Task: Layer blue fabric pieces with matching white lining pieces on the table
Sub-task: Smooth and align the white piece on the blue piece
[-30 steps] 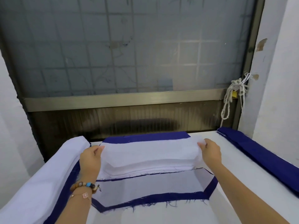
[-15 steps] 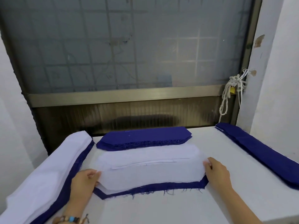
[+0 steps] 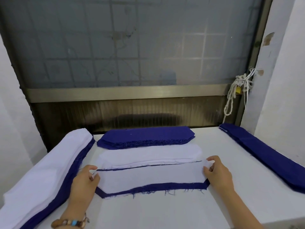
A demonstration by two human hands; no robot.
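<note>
A white table (image 3: 165,212) stands under a frosted window; along its left edge lies a long stack of white cloth over blue (image 3: 41,171); just beside it the left hand (image 3: 84,180) pinches the left end of the thin white lining piece (image 3: 148,177), which lies on a frayed, long blue fabric piece (image 3: 156,187) near the front; the right hand (image 3: 217,172) pinches the lining's raised right corner; folded blue strips (image 3: 264,154) lie far right; an uneven tug could skew the lining or drag the blue piece beneath.
</note>
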